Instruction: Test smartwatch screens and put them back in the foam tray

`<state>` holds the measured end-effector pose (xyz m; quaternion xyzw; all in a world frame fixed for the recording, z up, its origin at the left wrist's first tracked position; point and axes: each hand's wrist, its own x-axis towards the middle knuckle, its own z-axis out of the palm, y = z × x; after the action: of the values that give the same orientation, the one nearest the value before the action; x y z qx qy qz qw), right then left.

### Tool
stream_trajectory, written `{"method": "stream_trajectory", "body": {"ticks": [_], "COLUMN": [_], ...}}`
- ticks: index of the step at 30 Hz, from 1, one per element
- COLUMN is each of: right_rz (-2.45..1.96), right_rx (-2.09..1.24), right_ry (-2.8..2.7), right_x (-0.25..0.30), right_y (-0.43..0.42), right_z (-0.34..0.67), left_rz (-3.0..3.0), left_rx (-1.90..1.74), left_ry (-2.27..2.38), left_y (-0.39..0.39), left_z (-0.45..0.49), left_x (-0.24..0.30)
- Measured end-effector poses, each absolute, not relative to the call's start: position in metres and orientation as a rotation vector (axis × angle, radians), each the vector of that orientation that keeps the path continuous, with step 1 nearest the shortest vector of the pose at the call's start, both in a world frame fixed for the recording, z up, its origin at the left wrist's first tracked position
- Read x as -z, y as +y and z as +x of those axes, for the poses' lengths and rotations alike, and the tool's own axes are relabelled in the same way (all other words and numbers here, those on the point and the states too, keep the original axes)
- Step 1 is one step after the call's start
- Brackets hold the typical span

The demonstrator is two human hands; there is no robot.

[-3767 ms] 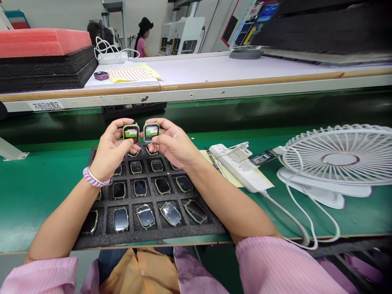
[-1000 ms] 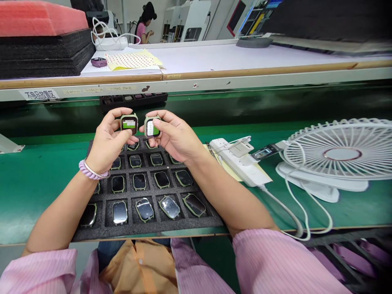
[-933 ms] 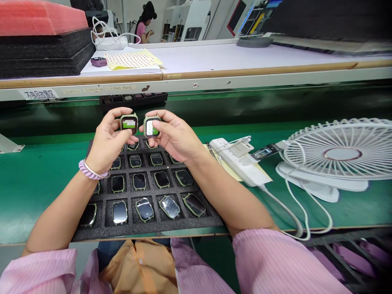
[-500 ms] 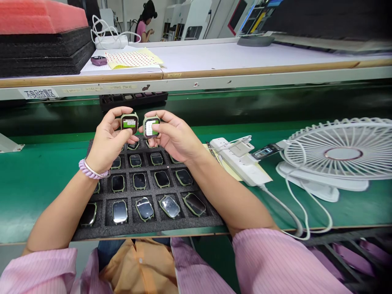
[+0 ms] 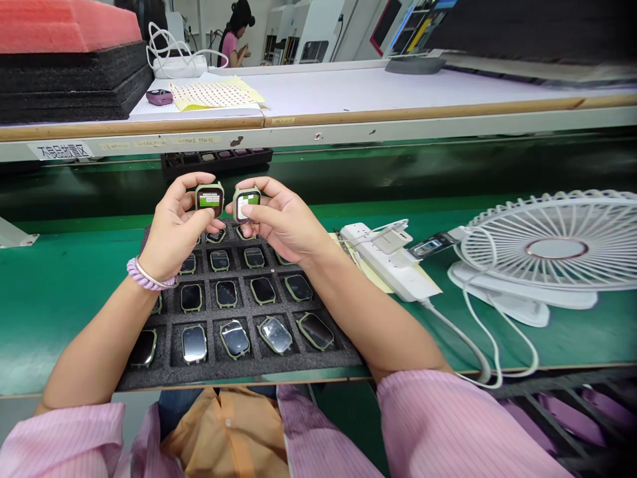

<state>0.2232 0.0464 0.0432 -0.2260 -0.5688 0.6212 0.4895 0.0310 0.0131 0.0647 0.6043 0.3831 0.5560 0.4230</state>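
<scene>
My left hand [image 5: 182,229] grips a green-framed smartwatch [image 5: 210,199] without a strap, its lit screen showing green and white blocks. Beside it, my right hand [image 5: 281,219] holds a second green smartwatch [image 5: 247,199] whose screen is mostly white with green. My right thumb lies on that screen. The two watches are close together but apart, raised over the far part of a black foam tray [image 5: 209,376]. In the tray's compartments lie several more green watches, such as a dark-screened watch [image 5: 263,290] and a shiny one [image 5: 194,344]. My hands and forearms hide parts of the tray.
To the right are a white power strip [image 5: 383,259] and a white fan [image 5: 557,249] with loose cables. A shelf [image 5: 348,89] crosses behind, bearing foam stacks [image 5: 64,79] and papers [image 5: 216,95]. Purple watches fill a lower tray [image 5: 567,411]. A person [image 5: 236,40] sits far back.
My right thumb has slid slightly left and down across the right watch's screen, and the white and green areas on it have shifted. The left hand and its watch hold almost still.
</scene>
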Motion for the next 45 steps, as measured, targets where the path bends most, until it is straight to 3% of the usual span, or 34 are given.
{"method": "stream_trajectory", "body": {"ticks": [45], "right_rz": [-0.605], "right_rx": [-1.415], "right_ry": [-1.450], "right_x": [-0.0461], "right_y": [0.0461], "right_z": [0.2243], "left_rz": [1.530], "left_rx": [-1.390], "left_ry": [0.978], "left_y": [0.0149], "left_z": [0.0306], "left_x": [-0.0617]}}
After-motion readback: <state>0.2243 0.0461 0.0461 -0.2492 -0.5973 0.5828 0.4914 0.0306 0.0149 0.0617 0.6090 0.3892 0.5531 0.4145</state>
